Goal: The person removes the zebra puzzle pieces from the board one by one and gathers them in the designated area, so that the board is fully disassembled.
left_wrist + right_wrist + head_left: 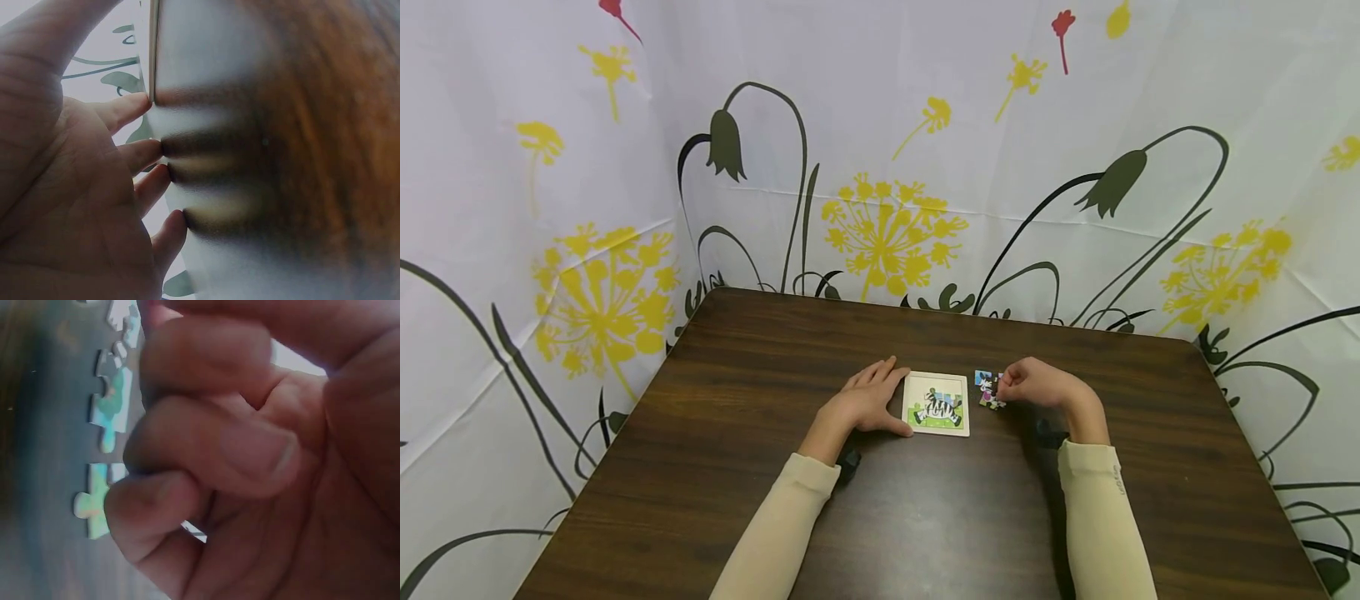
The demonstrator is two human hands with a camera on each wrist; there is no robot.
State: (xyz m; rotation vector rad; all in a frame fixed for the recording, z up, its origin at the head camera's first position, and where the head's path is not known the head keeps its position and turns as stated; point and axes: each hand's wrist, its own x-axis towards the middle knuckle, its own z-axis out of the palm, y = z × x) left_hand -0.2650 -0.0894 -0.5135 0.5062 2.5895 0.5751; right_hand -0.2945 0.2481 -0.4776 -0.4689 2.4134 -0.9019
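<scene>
A square, pale jigsaw tray (906, 400) lies on the table, with a zebra picture (938, 407) pieced together over its lower and right parts. My left hand (868, 402) spreads its fingers along the tray's left side, the thumb touching near the lower left corner; in the left wrist view its fingertips (161, 149) rest on the table. Just right of the tray, loose jigsaw pieces (985, 382) lie in a small cluster. Over their right side, my right hand (1037, 385) pinches a jigsaw piece, mostly hidden by the fingers. Several loose pieces (112, 400) appear beside its curled fingers.
The dark wooden table (775, 358) reaches back to a white curtain (880, 142) printed with flowers. Dark wrist devices (848, 463) sit under both wrists, close to the tabletop.
</scene>
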